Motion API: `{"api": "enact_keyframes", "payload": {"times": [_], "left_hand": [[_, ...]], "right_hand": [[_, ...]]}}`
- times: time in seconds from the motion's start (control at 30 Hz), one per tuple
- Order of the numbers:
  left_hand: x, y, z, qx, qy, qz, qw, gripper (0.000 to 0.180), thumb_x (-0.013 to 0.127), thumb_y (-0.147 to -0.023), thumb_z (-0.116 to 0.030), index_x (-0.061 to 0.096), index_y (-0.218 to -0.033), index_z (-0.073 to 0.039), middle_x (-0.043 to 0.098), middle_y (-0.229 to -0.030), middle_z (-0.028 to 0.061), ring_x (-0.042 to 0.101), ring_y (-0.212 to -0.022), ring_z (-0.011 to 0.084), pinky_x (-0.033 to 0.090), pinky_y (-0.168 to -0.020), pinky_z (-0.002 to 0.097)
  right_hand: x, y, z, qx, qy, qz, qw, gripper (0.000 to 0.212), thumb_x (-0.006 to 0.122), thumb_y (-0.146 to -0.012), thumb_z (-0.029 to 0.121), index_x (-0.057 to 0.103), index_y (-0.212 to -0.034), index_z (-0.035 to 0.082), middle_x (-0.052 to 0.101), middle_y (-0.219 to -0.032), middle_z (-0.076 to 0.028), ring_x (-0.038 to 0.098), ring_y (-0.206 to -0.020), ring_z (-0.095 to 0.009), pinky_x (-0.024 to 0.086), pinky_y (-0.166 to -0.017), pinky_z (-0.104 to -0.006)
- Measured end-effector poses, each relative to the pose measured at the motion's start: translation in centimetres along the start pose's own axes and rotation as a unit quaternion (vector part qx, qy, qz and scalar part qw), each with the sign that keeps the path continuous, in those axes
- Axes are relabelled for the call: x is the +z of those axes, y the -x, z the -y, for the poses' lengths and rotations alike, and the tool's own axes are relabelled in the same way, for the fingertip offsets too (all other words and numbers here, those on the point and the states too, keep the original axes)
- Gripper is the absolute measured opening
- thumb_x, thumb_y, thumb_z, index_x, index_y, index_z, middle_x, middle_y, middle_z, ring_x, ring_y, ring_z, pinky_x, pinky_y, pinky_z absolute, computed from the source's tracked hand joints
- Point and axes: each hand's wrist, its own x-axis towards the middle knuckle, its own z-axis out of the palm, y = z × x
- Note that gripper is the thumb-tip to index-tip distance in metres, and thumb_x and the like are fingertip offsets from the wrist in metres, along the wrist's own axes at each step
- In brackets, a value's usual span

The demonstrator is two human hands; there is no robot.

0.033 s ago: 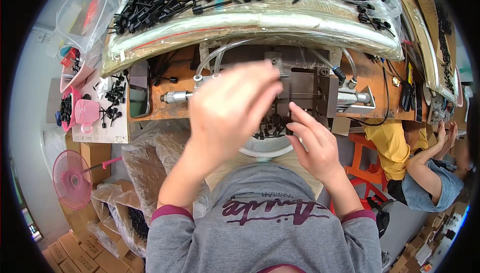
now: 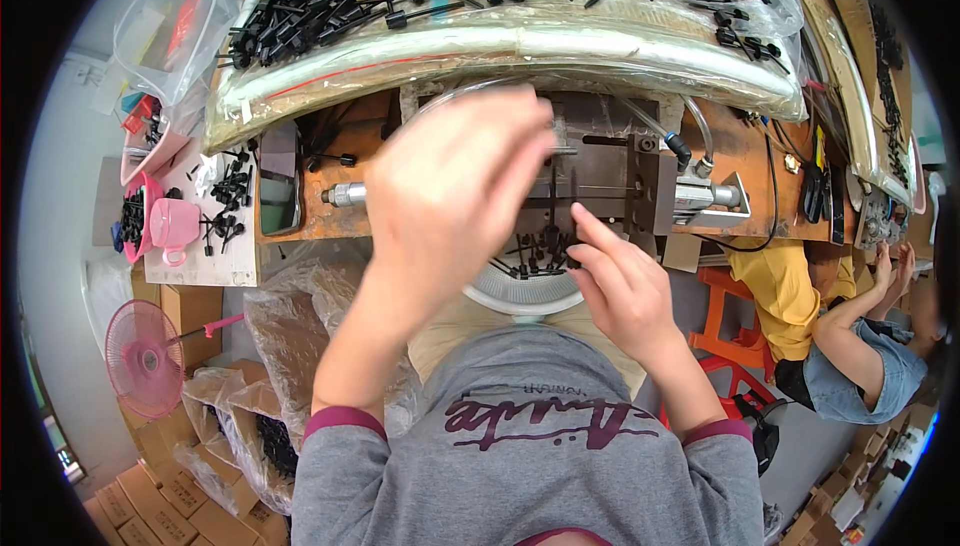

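Observation:
My left hand is raised over the left half of a metal fixture, covering much of it. Its fingers point to the far right and are smeared by motion, so whether they hold anything is unclear. Lower and to the right, my right hand pinches a black thin-stemmed part, its stem pointing away from me. Another dark stem stands out between the hands at the fixture. Below lies a round white basin with several similar black parts in it.
A plastic-lined tray heaped with black stemmed parts spans the far side. Air cylinders and clear tubes flank the fixture on the wooden bench. A pink fan stands left; a co-worker sits right, by an orange stool.
My left hand has shifted slightly left and away from me. My right hand has edged left with the black part, and more of the basin shows between my hands.

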Motion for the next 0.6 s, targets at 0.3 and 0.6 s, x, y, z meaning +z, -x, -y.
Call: {"api": "enact_keyframes", "payload": {"times": [0.3,0.6], "left_hand": [[4.5,-7.0,6.9,-0.039,-0.216,-0.002,0.976,0.018,0.080,-0.072,-0.019,0.071,-0.078,-0.005,0.064,-0.089,0.0088,0.061,-0.084,0.0281,0.048,-0.078,0.0397],[3.8,-7.5,6.1,-0.118,-0.042,0.013,0.992,0.021,0.081,-0.071,-0.015,0.068,-0.081,-0.001,0.057,-0.084,0.0104,0.061,-0.080,0.0267,0.050,-0.072,0.0370]], "right_hand": [[1.8,-1.9,0.4,-0.032,0.119,0.045,0.991,0.021,0.066,-0.074,0.005,0.062,-0.094,0.001,0.063,-0.132,-0.021,0.062,-0.060,-0.012,0.049,-0.061,-0.0275],[1.0,-2.4,0.9,0.002,0.112,0.066,0.992,0.022,0.074,-0.075,0.009,0.063,-0.094,0.005,0.068,-0.125,-0.013,0.060,-0.058,-0.017,0.050,-0.058,-0.0290]]}}
